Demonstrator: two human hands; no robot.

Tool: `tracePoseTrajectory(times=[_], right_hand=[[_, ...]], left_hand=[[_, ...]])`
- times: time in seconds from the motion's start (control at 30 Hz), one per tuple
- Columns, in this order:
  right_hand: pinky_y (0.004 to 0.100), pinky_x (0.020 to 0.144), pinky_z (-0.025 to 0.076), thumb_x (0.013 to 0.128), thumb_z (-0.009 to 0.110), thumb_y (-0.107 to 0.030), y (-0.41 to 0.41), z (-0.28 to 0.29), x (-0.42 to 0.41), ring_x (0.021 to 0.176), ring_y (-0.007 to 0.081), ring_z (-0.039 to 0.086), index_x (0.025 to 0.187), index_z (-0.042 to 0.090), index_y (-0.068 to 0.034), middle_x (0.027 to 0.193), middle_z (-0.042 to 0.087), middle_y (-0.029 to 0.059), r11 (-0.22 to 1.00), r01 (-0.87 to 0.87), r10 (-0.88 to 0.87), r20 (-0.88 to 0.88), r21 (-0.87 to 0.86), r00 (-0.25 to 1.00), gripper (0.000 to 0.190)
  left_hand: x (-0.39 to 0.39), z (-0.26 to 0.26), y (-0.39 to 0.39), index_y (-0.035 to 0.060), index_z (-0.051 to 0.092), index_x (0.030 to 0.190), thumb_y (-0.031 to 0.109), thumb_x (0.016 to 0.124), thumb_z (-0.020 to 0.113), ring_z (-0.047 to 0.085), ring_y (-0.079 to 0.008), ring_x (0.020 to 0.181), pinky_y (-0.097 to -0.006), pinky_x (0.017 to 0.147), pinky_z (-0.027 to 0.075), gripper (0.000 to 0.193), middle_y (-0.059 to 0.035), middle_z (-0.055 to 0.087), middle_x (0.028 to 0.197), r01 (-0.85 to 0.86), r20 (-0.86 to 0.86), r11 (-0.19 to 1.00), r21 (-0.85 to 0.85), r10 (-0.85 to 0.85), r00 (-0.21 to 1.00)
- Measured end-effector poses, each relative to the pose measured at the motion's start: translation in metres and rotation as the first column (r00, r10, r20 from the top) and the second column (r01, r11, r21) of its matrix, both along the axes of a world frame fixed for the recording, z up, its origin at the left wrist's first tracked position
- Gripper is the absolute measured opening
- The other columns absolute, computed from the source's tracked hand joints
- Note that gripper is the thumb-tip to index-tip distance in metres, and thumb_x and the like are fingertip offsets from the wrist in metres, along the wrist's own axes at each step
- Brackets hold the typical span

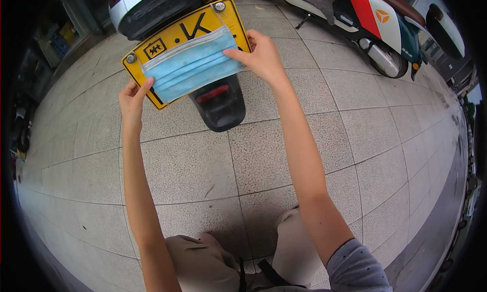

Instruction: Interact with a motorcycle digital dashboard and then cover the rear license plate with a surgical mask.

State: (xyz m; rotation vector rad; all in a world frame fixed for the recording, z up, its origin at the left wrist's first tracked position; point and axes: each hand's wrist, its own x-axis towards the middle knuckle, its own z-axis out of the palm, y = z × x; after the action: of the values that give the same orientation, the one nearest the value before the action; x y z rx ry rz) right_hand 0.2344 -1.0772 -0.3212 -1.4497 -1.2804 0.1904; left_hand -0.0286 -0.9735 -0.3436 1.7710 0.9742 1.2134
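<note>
A yellow licence plate (173,29) with black writing is fixed at the rear of a scooter by metal bolts at its top corners. A light-blue pleated face mask (194,63) lies over the plate's lower part, its thin loops reaching up towards the bolts. My left hand (135,98) pinches the plate and mask at the lower left, thumb in front and fingers behind. My right hand (262,56) pinches the right edge, its thumb on the mask and its fingertips hidden behind. Below the plate hangs a black mudguard (222,109) with a red reflector.
The scooter's dark rear body (159,10) is above the plate. Another scooter (380,22), with red, white and green panels, stands on its stand at the upper right. Speckled paving tiles (190,166) cover the ground. My bent knees are below, and a road runs at the right rim.
</note>
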Motion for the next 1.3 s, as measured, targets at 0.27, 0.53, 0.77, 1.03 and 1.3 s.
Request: tracePoseTrajectory(times=[0.27, 0.53, 0.77, 1.03, 1.3], right_hand=[[0.023, 0.054, 0.044, 0.068, 0.071, -0.021, 0.001, -0.001, 0.001, 0.062, 0.0102, 0.056, 0.087, 0.057, 0.003, 0.073, 0.061, 0.0083, 0.98, -0.185, 0.199, -0.243, 0.077, 0.949, 0.033], [0.02, 0.049, 0.04, 0.072, 0.067, -0.015, 0.001, -0.003, 0.004, 0.06, 0.0069, 0.054, 0.086, 0.057, 0.003, 0.07, 0.061, 0.0051, 0.969, -0.234, 0.247, -0.292, 0.079, 0.924, 0.024], [0.023, 0.051, 0.043, 0.073, 0.066, -0.016, -0.003, 0.003, -0.002, 0.061, 0.0091, 0.055, 0.084, 0.06, 0.001, 0.073, 0.062, 0.0053, 0.98, -0.196, 0.194, -0.381, 0.033, 0.904, 0.022], [0.0266, 0.056, 0.044, 0.073, 0.067, -0.021, -0.003, 0.002, -0.002, 0.068, 0.0121, 0.056, 0.087, 0.06, 0.002, 0.076, 0.061, 0.007, 0.979, -0.202, 0.182, -0.432, 0.0, 0.884, 0.028], [0.0228, 0.058, 0.042, 0.071, 0.07, -0.021, -0.003, 0.001, -0.003, 0.066, 0.0093, 0.053, 0.085, 0.061, 0.003, 0.075, 0.061, 0.0051, 0.978, -0.208, 0.187, -0.447, 0.003, 0.875, 0.029]], left_hand=[[-0.004, -0.001, 0.0, 0.0033, 0.063, 0.084, 0.024, 0.073, 0.068, 0.05, -0.0069, 0.07, -0.0221, 0.069, 0.037, 0.024, -0.0004, 0.059, 0.075, 0.043, 0.007, 0.999, -0.008, -0.043, 0.999], [-0.002, -0.003, 0.004, 0.0041, 0.064, 0.081, 0.025, 0.072, 0.069, 0.039, -0.0034, 0.059, -0.0196, 0.056, 0.029, 0.023, 0.004, 0.054, 0.066, 0.064, 0.038, 0.997, -0.042, -0.062, 0.997], [-0.002, -0.009, 0.008, 0.0057, 0.063, 0.075, 0.026, 0.071, 0.069, 0.03, -0.003, 0.053, -0.0198, 0.05, 0.023, 0.022, 0.0067, 0.048, 0.06, 0.055, 0.067, 0.998, -0.033, -0.053, 0.996], [0.0, -0.011, 0.01, 0.006, 0.063, 0.074, 0.026, 0.072, 0.068, 0.031, -0.0034, 0.053, -0.02, 0.05, 0.023, 0.021, 0.0064, 0.047, 0.059, 0.068, 0.093, 0.997, -0.031, -0.065, 0.994], [0.0, -0.008, 0.008, 0.0061, 0.063, 0.074, 0.028, 0.071, 0.068, 0.031, -0.0037, 0.053, -0.0204, 0.05, 0.023, 0.022, 0.0058, 0.048, 0.059, 0.063, 0.067, 0.997, -0.034, -0.06, 0.996]])
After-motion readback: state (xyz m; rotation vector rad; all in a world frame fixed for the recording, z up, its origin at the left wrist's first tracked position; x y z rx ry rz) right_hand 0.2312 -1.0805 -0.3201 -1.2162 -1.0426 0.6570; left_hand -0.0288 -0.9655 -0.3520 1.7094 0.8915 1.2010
